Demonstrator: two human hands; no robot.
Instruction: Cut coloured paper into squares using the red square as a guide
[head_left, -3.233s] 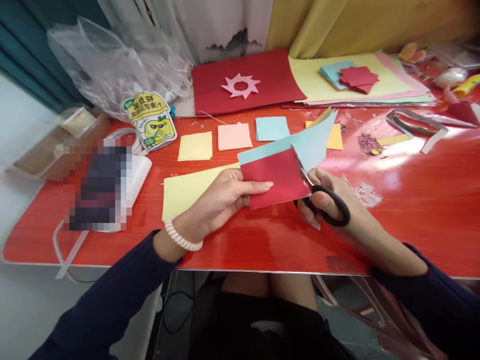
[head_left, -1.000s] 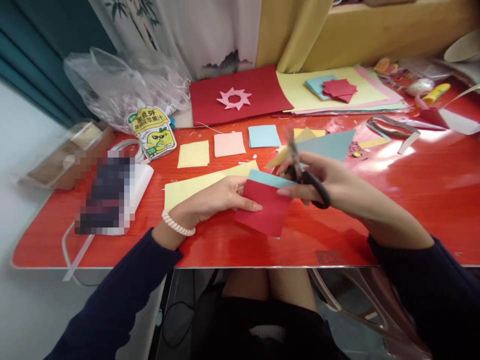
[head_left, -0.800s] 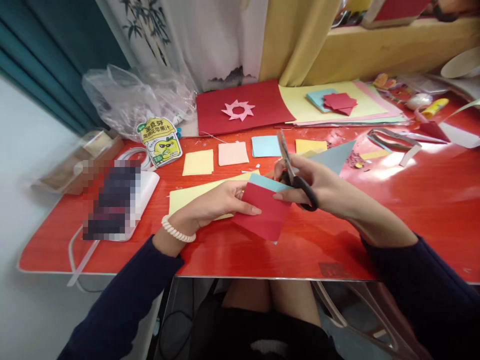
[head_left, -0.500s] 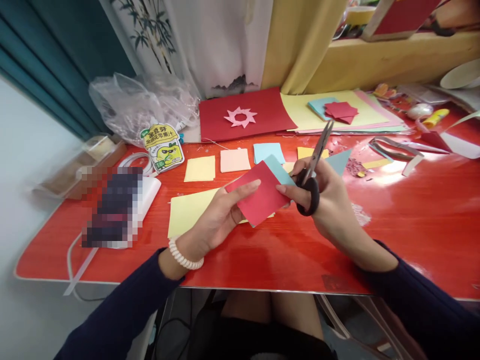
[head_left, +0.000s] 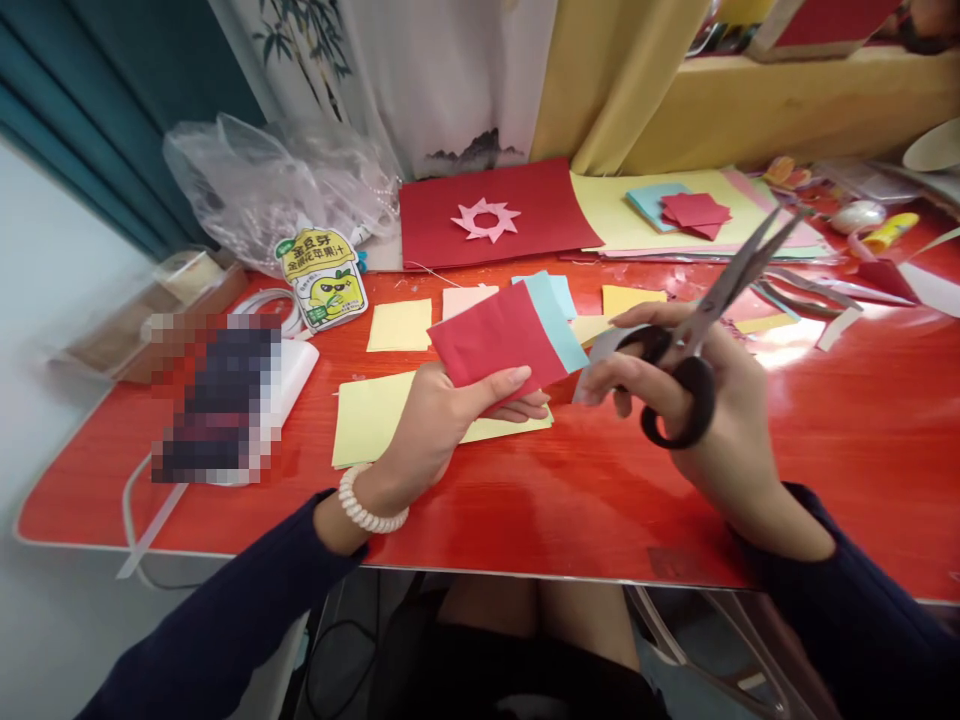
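Observation:
My left hand [head_left: 442,425] is closed on a red paper square [head_left: 495,340], thumb on top and fingers beneath. A light blue paper [head_left: 555,322] lies against it and sticks out along its right side. In my right hand [head_left: 731,450] is a pair of scissors [head_left: 721,300] with black handles. Their blades point up and to the right, slightly parted, away from the paper. A pale blurred piece [head_left: 600,365] shows by the right fingertips; I cannot tell whether they hold it. Under the left hand lie larger yellow sheets [head_left: 367,420].
Small yellow [head_left: 401,325] and orange-yellow paper squares [head_left: 634,298] lie beyond my hands. Farther back, a pink paper ring [head_left: 486,220] rests on dark red card [head_left: 420,230]. A juice pouch [head_left: 328,285] and a blurred-out device [head_left: 225,400] are at left.
My right hand has moved right, away from the red square, and the scissors have tilted further right. The left hand has turned the papers, showing the blue one as a strip on the right.

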